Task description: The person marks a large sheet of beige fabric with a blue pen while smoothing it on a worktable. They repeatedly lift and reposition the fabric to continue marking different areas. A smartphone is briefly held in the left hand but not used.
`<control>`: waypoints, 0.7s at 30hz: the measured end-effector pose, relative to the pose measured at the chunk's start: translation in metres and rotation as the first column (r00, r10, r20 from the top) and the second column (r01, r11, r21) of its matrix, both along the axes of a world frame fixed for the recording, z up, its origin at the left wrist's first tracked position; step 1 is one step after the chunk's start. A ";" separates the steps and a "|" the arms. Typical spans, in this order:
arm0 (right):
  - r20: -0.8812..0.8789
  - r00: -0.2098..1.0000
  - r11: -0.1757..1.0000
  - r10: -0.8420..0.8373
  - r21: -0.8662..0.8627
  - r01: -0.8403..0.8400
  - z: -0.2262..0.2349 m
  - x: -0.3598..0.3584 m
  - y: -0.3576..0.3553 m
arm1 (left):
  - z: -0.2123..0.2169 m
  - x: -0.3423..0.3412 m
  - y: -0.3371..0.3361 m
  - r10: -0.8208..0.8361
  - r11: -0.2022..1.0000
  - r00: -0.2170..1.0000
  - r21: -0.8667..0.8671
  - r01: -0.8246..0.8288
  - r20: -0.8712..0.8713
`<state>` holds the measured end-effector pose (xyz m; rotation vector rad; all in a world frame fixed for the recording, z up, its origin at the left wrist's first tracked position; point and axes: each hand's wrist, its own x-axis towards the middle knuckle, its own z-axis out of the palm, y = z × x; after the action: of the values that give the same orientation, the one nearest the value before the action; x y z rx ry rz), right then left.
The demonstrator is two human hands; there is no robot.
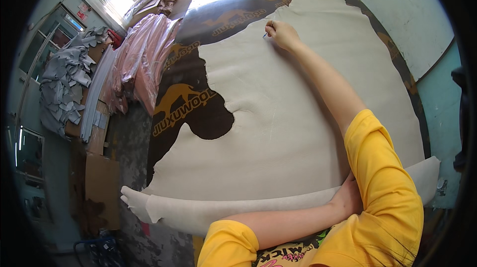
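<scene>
A large pale beige leather hide [298, 103] lies spread over a dark printed table top. My right hand [283, 35] reaches to its far left part, fingers closed around a slim pen [265, 35] whose tip is at the leather. Faint light lines show on the hide's surface near its middle. My left forearm crosses in front of me, and my left hand [349, 196] rests by the hide's near edge. Its fingers are hidden behind my right upper arm. Along the near side, the hide droops in a rounded fold [198, 212].
The dark table top [218, 113] shows in the hide's left notch. Left of it are pink plastic-wrapped sheets [144, 58], a heap of grey leather pieces [67, 78] and a cardboard box [102, 187]. A pale board [397, 13] stands along the right side.
</scene>
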<state>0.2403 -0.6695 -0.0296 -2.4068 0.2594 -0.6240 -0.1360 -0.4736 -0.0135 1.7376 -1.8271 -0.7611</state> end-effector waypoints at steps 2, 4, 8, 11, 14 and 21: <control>-0.004 0.999 0.998 -0.047 0.038 0.047 0.001 -0.001 0.006 | 0.004 0.001 0.003 0.009 0.999 1.000 -0.031 -0.008 0.028; 0.016 0.987 0.983 0.162 0.089 -0.163 0.001 -0.004 0.027 | 0.006 0.001 0.003 0.009 0.999 0.999 -0.032 -0.008 0.042; -0.030 0.911 0.891 0.411 0.227 -0.394 -0.003 -0.005 0.071 | 0.003 0.003 0.000 0.022 0.999 0.985 0.046 -0.014 -0.169; -0.072 0.937 0.930 0.342 0.170 -0.326 -0.004 -0.002 0.059 | -0.005 0.000 -0.001 -0.015 0.999 0.998 0.042 0.018 -0.066; -0.095 0.975 0.978 0.203 0.073 -0.196 -0.004 0.002 0.016 | -0.015 -0.004 0.001 -0.011 0.995 0.999 -0.097 0.016 0.051; -0.113 0.969 0.973 -0.221 -0.085 0.212 0.004 -0.012 -0.058 | -0.027 -0.012 0.003 0.073 0.968 0.991 -0.249 -0.043 0.109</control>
<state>0.2282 -0.7279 -0.0252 -2.5104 0.5676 -0.5920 -0.1479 -0.4706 -0.0402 1.6947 -1.8496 -0.3960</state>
